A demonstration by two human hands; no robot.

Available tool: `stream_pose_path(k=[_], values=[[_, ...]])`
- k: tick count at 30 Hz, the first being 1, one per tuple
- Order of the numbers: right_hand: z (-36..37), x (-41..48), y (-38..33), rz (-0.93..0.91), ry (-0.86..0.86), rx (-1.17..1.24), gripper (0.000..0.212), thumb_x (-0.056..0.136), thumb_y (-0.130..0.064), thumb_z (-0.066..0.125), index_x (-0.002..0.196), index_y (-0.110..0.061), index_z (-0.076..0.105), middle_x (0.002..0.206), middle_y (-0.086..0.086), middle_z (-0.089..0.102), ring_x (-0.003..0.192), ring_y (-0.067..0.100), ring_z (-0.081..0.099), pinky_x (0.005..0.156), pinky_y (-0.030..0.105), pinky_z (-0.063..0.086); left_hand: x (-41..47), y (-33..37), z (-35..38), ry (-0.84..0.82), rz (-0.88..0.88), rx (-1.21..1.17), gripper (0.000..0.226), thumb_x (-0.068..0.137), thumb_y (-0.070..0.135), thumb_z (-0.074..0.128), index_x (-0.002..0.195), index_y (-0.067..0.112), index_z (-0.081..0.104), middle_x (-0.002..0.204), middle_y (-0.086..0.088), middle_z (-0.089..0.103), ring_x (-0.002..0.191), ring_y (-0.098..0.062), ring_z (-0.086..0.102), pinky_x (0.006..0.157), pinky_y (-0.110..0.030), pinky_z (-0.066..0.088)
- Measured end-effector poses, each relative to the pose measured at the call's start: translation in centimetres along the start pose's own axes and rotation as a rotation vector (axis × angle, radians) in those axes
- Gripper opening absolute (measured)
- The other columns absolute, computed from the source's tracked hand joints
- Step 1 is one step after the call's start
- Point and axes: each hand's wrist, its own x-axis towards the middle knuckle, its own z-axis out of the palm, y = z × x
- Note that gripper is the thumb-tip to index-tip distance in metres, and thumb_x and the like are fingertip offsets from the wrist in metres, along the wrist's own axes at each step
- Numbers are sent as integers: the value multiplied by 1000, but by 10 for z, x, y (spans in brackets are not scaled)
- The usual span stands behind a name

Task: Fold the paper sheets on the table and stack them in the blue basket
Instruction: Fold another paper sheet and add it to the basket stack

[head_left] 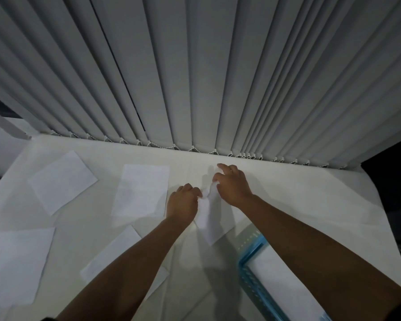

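Both hands work just above the middle of the frame, forearms reaching up from the bottom edge and converging. The left hand (pixel 183 202) is curled, knuckles up, its fingertips pinching the upper edge of a white sheet (pixel 210 224) that lies between the two wrists. The right hand (pixel 232 184) sits slightly higher and to the right, back of the hand up, thumb and first fingers gripping the same lifted, crumpled edge while the other fingers arch loosely toward the blinds (pixel 195 72). That top edge is raised off the tabletop (pixel 299 193) and bunched between the hands; the lower part of the sheet runs down toward the bottom of the frame, and whether it lies flat cannot be told.

The basket (pixel 249 265) is at the lower right, its blue rim showing beside the right forearm, which crosses over it. White paper (pixel 278 279) lies inside it.

Four more sheets lie flat on the tabletop, left of the hands: one (pixel 142 190) just beside the left hand, one (pixel 63 181) at the upper left and tilted, one (pixel 15 262) at the lower left, and one (pixel 116 253) partly under the left forearm.

Grey vertical blinds fill the upper half of the frame, their bottom ends meeting the tabletop's far edge.
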Motion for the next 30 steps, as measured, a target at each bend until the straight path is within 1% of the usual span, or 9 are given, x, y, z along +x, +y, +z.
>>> stream_pose_path(k=[2,4,6,9,13,18,23,26,30], values=[[-8,-6,4,-17,48,-2,25,89,-15,46,103,-20,66,126,0,59,118,25,46,97,34,31,-4,1,-4,49,-1,-129,25,88,7,52,97,19,71,104,-2,68,95,-23,62,81,-35,53],[-14,-18,10,-22,50,-3,24,89,-17,46,101,-21,67,108,-2,67,109,22,51,94,34,32,-12,3,-7,38,-16,-288,21,88,8,55,94,18,72,104,-1,69,97,-18,63,85,-32,53],[-15,-35,18,-40,50,-28,26,89,-19,46,102,-23,69,102,-4,70,107,21,53,94,33,32,-22,5,-7,-18,-7,-386,18,89,10,55,95,17,71,105,1,70,99,-16,64,87,-27,50],[-10,-62,32,-35,40,-37,26,88,-20,48,101,-24,71,98,-4,72,105,19,56,94,32,33,-38,11,0,-125,19,-338,17,91,20,55,100,18,68,106,3,69,96,-13,61,82,-21,44],[0,-86,42,-14,18,-50,28,88,-24,49,103,-28,73,99,-5,73,103,17,58,94,31,34,-53,15,15,-201,14,-273,21,86,33,61,105,26,65,112,9,65,105,-12,59,87,-17,40],[9,-98,42,55,-96,-68,35,90,-26,46,117,-30,68,116,4,67,115,19,53,107,34,27,-53,23,16,-214,-29,-138,48,80,63,53,117,32,56,127,12,55,120,-14,50,104,-34,39],[10,-98,40,114,-174,-45,38,92,-26,44,125,-31,62,129,6,59,128,19,43,114,36,18,-34,27,16,-211,-175,-161,41,90,39,50,127,21,49,131,-1,53,123,-23,47,99,-37,42],[10,-99,35,150,-195,-43,38,93,-27,42,126,-33,61,132,5,57,131,18,41,116,38,16,-21,28,18,-271,-264,-186,42,88,29,53,128,19,45,121,-5,59,116,-26,55,96,-39,47],[6,-107,23,167,-98,5,38,93,-25,42,124,-31,62,126,1,64,124,18,48,111,35,27,-10,30,16,-333,-319,-188,24,86,27,57,109,20,57,109,-3,67,102,-25,63,84,-33,49]])
